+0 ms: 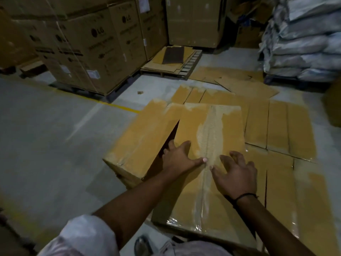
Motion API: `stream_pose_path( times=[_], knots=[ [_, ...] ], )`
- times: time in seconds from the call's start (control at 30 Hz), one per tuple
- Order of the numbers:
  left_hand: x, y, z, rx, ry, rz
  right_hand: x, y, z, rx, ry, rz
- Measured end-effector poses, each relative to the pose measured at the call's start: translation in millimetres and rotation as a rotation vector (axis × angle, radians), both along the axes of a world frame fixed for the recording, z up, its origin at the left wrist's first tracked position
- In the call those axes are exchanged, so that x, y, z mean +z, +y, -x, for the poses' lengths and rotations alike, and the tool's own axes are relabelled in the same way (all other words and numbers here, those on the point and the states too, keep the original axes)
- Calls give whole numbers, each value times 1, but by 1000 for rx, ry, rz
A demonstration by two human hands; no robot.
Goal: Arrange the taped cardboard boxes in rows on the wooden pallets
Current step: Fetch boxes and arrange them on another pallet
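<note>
A taped cardboard box [210, 137] lies in front of me, a clear tape strip running down its top seam. My left hand [180, 157] rests on the box's left top edge, fingers over the gap beside it and thumb on the tape. My right hand [238, 174] lies spread on the top, just right of the tape. Another taped box [140, 139] sits at an angle to the left, with a dark wedge-shaped gap between them. More taped boxes [276, 126] lie in rows to the right and behind. The pallet under them is hidden.
Tall stacked printed cartons [96, 52] stand on a pallet at the back left. A low wooden pallet [177, 69] with flat cardboard sits behind. Wrapped white sacks [302, 39] are piled at the back right. Bare concrete floor [46, 145] with a yellow line lies to the left.
</note>
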State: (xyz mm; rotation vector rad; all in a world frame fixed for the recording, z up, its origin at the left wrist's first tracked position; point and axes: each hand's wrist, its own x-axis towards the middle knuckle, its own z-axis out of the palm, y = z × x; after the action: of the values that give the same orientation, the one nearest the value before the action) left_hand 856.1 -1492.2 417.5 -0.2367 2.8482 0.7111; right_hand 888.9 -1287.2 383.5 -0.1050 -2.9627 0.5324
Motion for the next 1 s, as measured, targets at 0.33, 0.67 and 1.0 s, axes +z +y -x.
stream_pose_path(
  times=[0.33,0.67,1.0],
  knots=[
    [-42,-62,90,-178,-103,-127,-37,-60,56,-151,-42,-79],
    [-85,-121,137,-616,-333,248,-100,-104,72,-178,-434,-14],
    [-125,-174,100,-802,-223,304,-111,-136,57,-275,-540,-61]
  ],
)
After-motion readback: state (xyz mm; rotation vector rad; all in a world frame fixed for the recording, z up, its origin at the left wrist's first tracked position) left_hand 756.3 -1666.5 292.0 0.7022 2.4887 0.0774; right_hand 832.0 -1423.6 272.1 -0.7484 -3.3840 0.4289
